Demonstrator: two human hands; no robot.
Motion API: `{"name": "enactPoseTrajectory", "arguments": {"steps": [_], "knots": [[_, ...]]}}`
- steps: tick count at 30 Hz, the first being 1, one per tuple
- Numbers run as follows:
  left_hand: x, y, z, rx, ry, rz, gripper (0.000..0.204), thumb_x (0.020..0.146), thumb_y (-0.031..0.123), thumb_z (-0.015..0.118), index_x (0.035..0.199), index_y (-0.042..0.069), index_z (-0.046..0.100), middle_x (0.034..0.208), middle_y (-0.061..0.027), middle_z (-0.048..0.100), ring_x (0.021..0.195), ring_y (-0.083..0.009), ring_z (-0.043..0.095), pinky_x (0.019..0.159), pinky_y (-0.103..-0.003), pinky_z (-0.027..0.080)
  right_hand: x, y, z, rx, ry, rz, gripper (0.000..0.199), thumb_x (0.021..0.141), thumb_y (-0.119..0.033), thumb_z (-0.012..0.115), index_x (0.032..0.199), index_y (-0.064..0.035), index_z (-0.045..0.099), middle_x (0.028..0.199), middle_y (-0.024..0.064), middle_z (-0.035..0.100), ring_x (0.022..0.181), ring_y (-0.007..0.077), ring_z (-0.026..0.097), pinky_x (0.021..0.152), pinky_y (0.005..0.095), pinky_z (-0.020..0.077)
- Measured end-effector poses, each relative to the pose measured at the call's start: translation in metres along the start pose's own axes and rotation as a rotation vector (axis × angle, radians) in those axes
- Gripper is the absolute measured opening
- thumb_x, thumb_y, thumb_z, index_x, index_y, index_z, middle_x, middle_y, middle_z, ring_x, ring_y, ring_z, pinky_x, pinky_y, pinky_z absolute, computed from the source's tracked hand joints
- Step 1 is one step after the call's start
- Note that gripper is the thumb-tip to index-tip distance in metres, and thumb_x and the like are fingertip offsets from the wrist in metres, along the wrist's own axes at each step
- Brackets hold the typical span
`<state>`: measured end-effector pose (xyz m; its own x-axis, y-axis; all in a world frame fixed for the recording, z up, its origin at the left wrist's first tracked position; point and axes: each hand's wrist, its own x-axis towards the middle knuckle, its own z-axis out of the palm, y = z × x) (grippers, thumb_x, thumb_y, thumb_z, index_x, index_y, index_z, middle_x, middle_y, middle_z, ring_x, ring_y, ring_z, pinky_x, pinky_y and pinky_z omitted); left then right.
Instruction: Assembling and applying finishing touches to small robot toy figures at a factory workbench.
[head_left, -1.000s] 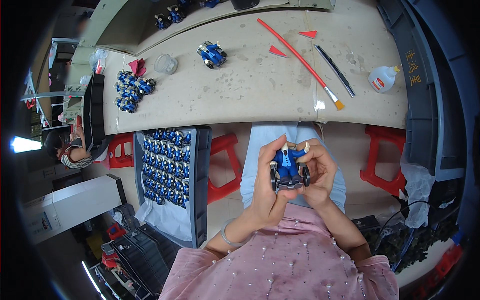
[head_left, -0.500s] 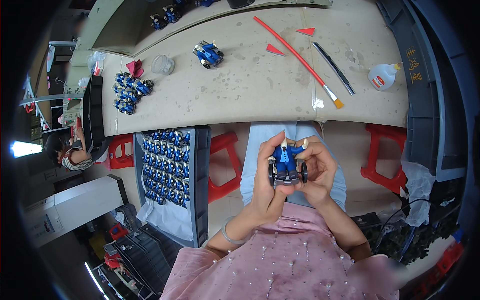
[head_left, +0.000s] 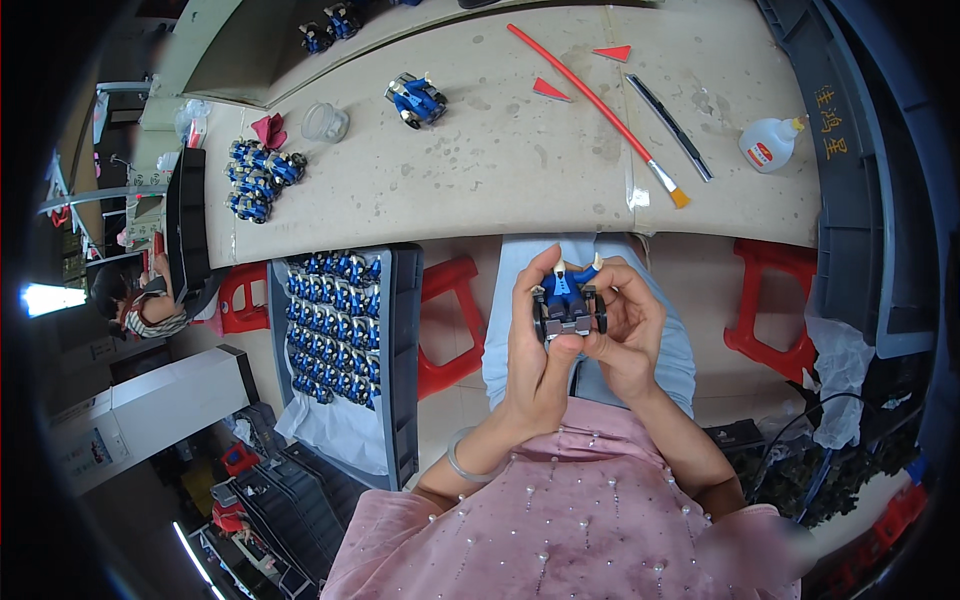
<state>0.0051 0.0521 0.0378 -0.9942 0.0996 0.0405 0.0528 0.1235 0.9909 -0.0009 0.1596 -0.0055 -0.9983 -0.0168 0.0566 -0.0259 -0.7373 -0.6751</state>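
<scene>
Over our lap, just below the desk [head_left: 500, 190] edge, our left hand [head_left: 535, 370] and right hand [head_left: 625, 335] close their fingers around a small blue toy robot [head_left: 568, 305], whose loosely pinched wheels could slip and drop floorward.

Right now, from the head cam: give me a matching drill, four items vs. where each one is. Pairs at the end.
Items:
1. blue toy robot car
2. red-handled brush
3. white glue bottle
4. grey tray of blue toys

Places:
A. on the table, far right
B. below the table edge, to the person's left
C. held between the left hand and right hand
D. lying slantwise across the table's middle

Pairs: 1-C, 2-D, 3-A, 4-B
</scene>
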Motion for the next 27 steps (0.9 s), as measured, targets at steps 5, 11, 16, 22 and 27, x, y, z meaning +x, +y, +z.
{"name": "enactPoseTrajectory", "arguments": {"steps": [5, 11, 16, 22, 27], "knots": [[-0.001, -0.001, 0.001, -0.001, 0.032, -0.02, 0.074, 0.094, 0.047, 0.048, 0.138, -0.008, 0.026, 0.12, -0.0162, 0.045, 0.105, -0.0212, 0.05, 0.093, -0.031, 0.039, -0.001, 0.004, -0.005, -0.011, -0.015, -0.001, 0.043, 0.074, 0.001, 0.076, 0.108, 0.0054, 0.05, 0.107, 0.0069, 0.047, 0.101, 0.0139, 0.056, 0.089, 0.025, 0.0451], [-0.001, 0.0, 0.001, -0.039, 0.01, -0.077, 0.077, 0.093, 0.052, 0.047, 0.14, -0.005, 0.027, 0.127, -0.0117, 0.044, 0.115, -0.0169, 0.045, 0.098, -0.03, 0.036, 0.001, 0.003, -0.003, -0.013, -0.008, 0.003, 0.043, 0.074, 0.0, 0.076, 0.108, 0.0052, 0.05, 0.108, 0.0068, 0.047, 0.099, 0.0128, 0.056, 0.087, 0.0249, 0.0456], [-0.001, -0.007, -0.008, -0.045, -0.042, 0.156, 0.076, 0.093, 0.051, 0.049, 0.139, -0.006, 0.027, 0.123, -0.0134, 0.047, 0.11, -0.016, 0.049, 0.094, -0.03, 0.04, 0.001, -0.005, 0.002, -0.134, -0.127, -0.168, 0.04, 0.074, 0.001, 0.075, 0.106, 0.0073, 0.053, 0.109, 0.0118, 0.049, 0.1, 0.0168, 0.057, 0.086, 0.0267, 0.049], [-0.014, 0.004, -0.009, -0.028, 0.048, 0.066, 0.09, 0.083, 0.062, 0.057, 0.138, -0.004, 0.028, 0.119, -0.0171, 0.048, 0.099, -0.0167, 0.053, 0.078, -0.025, 0.047, -0.002, -0.02, 0.016, -0.187, -0.157, -0.229, 0.036, 0.069, 0.009, 0.073, 0.101, 0.0087, 0.056, 0.111, 0.0162, 0.049, 0.104, 0.0216, 0.057, 0.084, 0.029, 0.0525], [-0.018, 0.01, -0.009, -0.003, -0.023, 0.144, 0.082, 0.088, 0.049, 0.058, 0.137, -0.008, 0.025, 0.124, -0.0216, 0.039, 0.111, -0.0272, 0.046, 0.096, -0.037, 0.037, -0.003, -0.022, 0.015, -0.165, -0.157, -0.217, 0.036, 0.069, 0.008, 0.074, 0.1, 0.0081, 0.056, 0.11, 0.0162, 0.049, 0.105, 0.0228, 0.057, 0.084, 0.0294, 0.0525]]}}
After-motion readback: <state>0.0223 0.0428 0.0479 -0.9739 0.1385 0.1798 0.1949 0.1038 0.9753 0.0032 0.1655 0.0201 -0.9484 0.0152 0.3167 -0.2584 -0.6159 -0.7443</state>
